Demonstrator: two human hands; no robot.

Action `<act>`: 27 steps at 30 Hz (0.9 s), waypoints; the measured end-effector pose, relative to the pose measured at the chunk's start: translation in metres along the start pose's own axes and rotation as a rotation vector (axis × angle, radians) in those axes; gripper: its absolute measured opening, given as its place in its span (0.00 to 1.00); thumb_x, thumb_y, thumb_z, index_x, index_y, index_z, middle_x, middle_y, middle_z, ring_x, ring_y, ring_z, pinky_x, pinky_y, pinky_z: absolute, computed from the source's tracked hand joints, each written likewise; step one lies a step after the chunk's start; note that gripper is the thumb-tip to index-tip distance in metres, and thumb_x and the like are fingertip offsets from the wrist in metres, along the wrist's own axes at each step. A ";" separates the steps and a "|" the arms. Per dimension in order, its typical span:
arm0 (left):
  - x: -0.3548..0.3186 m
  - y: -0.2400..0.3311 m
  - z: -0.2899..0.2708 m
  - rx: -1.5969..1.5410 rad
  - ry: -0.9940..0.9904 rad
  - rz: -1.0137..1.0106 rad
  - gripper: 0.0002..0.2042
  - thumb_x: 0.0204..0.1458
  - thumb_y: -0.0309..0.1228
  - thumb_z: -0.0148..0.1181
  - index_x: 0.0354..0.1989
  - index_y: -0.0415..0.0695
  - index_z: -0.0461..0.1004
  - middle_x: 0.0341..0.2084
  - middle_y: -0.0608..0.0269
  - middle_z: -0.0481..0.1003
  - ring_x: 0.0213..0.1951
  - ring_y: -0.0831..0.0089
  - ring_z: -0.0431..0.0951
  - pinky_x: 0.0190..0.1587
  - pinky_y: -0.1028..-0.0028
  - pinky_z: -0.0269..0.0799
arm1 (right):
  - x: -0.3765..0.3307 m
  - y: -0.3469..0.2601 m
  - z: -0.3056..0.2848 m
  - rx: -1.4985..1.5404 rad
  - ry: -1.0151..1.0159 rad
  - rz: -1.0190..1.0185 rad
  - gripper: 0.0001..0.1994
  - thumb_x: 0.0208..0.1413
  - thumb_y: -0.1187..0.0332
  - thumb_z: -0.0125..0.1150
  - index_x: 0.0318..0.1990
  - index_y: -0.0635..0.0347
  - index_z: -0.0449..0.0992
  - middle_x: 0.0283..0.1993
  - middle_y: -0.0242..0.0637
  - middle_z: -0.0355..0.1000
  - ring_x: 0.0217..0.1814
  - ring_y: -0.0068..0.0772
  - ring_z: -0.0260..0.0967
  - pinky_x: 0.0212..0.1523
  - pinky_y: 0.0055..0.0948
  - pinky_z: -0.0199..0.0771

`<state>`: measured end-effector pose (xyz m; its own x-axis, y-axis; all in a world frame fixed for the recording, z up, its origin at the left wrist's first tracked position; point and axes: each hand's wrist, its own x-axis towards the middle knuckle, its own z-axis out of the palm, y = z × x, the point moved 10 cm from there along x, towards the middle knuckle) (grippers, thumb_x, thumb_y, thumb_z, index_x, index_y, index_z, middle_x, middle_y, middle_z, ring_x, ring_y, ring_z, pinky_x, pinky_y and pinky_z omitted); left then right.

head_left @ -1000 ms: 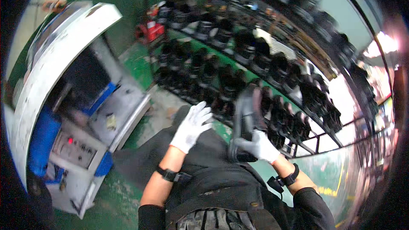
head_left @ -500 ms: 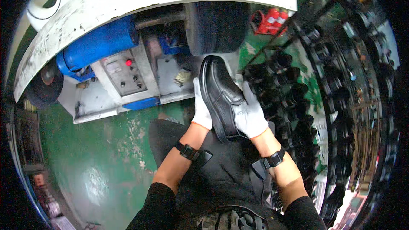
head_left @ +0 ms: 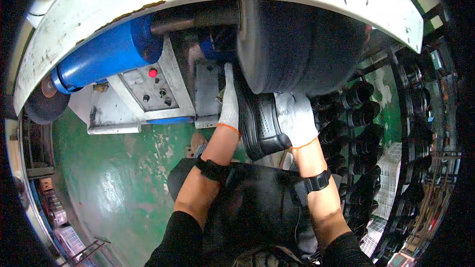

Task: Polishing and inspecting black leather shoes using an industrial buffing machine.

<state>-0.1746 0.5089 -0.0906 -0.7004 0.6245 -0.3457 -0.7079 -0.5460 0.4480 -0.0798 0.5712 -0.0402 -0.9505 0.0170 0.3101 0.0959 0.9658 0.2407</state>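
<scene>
shoe (head_left: 261, 126) between left hand (head_left: 229, 104) and right hand (head_left: 296, 117), under wheel (head_left: 297, 44) | control panel (head_left: 151, 89) left of hands | rack of shoes (head_left: 366, 118) right | motor (head_left: 106, 52) above panel

Grey control panel label plate (head_left: 154, 89) sat left of the wheel, white crates (head_left: 391, 160) stacked far right, no screens showed.

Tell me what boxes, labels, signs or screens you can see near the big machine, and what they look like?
Grey metal control panel: on the machine, left of the gloved left hand; a slanted plate with one red round button and small black knobs.
White lattice crates: far right, behind the racks of black shoes; stacked, boxy.
No screens or signs in view; any labels are too small to tell.
</scene>
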 end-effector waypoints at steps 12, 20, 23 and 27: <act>0.049 0.036 -0.031 -0.032 -0.043 0.142 0.19 0.66 0.36 0.40 0.62 0.42 0.64 0.55 0.60 0.71 0.54 0.67 0.73 0.59 0.69 0.67 | 0.010 0.020 0.004 0.082 0.032 0.092 0.20 0.47 0.68 0.53 0.49 0.62 0.75 0.48 0.49 0.73 0.53 0.50 0.69 0.57 0.45 0.66; 0.023 0.018 -0.048 0.124 0.099 0.195 0.23 0.65 0.44 0.45 0.61 0.40 0.65 0.55 0.58 0.71 0.56 0.69 0.69 0.61 0.70 0.62 | 0.021 0.013 -0.019 0.180 0.182 0.164 0.22 0.47 0.67 0.53 0.52 0.63 0.74 0.53 0.52 0.71 0.56 0.53 0.67 0.60 0.47 0.64; 0.004 0.010 -0.039 0.081 0.054 0.113 0.30 0.62 0.53 0.46 0.60 0.38 0.65 0.53 0.56 0.71 0.54 0.68 0.70 0.61 0.70 0.61 | 0.024 0.009 -0.016 0.221 0.161 0.186 0.23 0.48 0.67 0.52 0.53 0.63 0.73 0.55 0.52 0.70 0.58 0.54 0.65 0.62 0.48 0.62; -0.006 0.022 -0.050 0.404 0.251 0.086 0.36 0.61 0.59 0.41 0.61 0.36 0.64 0.56 0.57 0.70 0.56 0.68 0.69 0.61 0.72 0.59 | 0.027 0.010 0.009 0.271 -0.042 0.206 0.24 0.49 0.68 0.50 0.57 0.61 0.71 0.62 0.52 0.65 0.64 0.57 0.60 0.67 0.51 0.56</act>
<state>-0.1903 0.4649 -0.1200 -0.7904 0.4050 -0.4597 -0.5894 -0.2982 0.7508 -0.1074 0.5836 -0.0376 -0.9311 0.2242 0.2877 0.2105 0.9745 -0.0782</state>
